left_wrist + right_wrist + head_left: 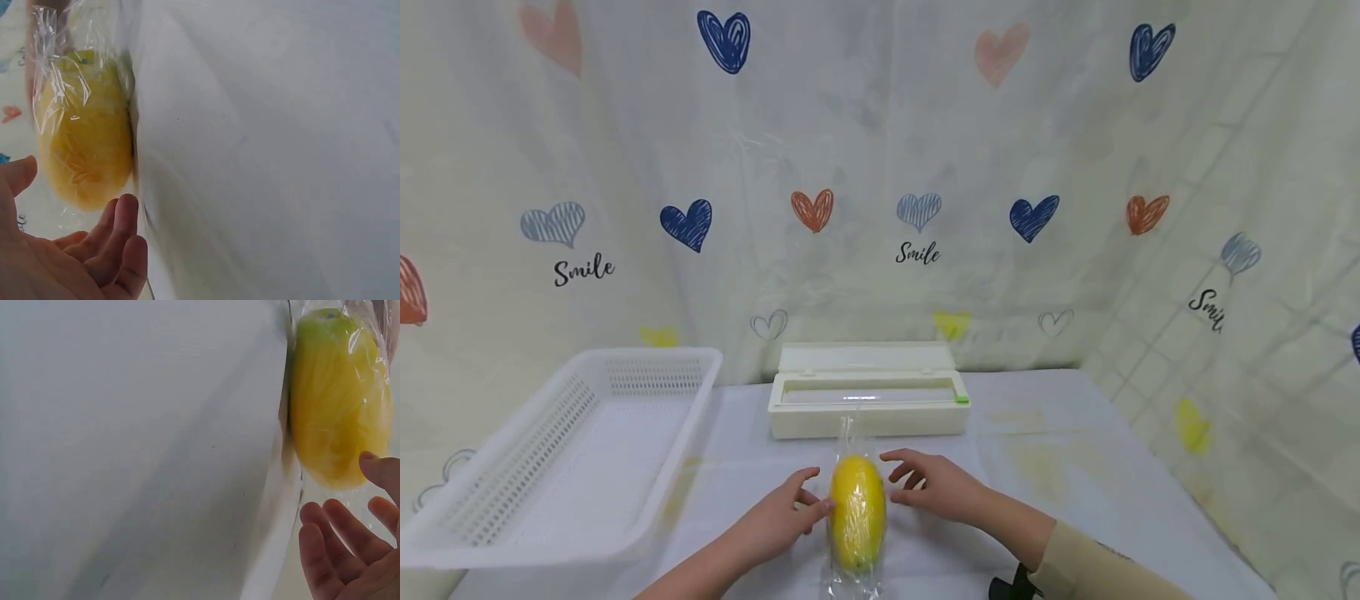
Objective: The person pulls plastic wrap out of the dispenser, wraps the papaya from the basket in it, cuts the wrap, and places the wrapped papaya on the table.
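Observation:
A long oval yellow fruit (857, 515), greenish at its near end, lies on the table in clear plastic film (848, 433). Loose ends of the film stick out beyond both ends of the fruit. To its left is my left hand (778, 518), fingers loosely bent, with the thumb tip at the fruit's side; whether it touches cannot be told. My right hand (942, 487) hovers on the other side, a small gap away, fingers relaxed and holding nothing. In the wrist views the left hand (81, 250) and right hand (356, 531) both face the wrapped fruit.
Behind the fruit stands a white cling film dispenser (868, 423) with its lid raised. A white perforated plastic basket (662, 483) sits at the left. The table has a white cover (1030, 517), and a heart-printed curtain (857, 125) hangs behind.

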Available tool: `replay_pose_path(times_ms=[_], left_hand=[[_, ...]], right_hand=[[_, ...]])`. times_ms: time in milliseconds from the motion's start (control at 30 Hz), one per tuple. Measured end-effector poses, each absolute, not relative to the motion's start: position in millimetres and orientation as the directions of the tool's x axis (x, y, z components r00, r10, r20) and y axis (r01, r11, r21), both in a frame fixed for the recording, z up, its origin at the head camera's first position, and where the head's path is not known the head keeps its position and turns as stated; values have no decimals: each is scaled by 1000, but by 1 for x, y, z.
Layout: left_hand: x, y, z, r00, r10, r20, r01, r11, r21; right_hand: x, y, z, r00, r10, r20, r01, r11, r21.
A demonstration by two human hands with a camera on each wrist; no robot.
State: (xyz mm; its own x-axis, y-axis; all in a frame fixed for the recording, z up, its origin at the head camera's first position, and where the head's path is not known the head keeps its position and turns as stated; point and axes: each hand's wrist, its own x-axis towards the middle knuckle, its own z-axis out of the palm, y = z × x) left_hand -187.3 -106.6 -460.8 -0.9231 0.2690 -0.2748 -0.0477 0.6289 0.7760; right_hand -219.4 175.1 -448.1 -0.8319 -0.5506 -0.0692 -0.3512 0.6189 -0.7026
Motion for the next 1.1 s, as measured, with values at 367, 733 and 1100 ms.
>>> replay_pose_path(times_ms=[367,733,1100], left_hand=[[-158,-131,-456,-636,749,187,757,558,339],[-158,-111,-460,-301,912,280,907,364,-210],[-160,-102,-459,-398,873,282,904,426,-42]], right_hand=[[-184,194,-433,-645,-760,79,-719,570,-397],[-171,179,-448,-218,-959,179,-959,245,142],[-167,168,-452,-181,-963,200,-966,212,149]])
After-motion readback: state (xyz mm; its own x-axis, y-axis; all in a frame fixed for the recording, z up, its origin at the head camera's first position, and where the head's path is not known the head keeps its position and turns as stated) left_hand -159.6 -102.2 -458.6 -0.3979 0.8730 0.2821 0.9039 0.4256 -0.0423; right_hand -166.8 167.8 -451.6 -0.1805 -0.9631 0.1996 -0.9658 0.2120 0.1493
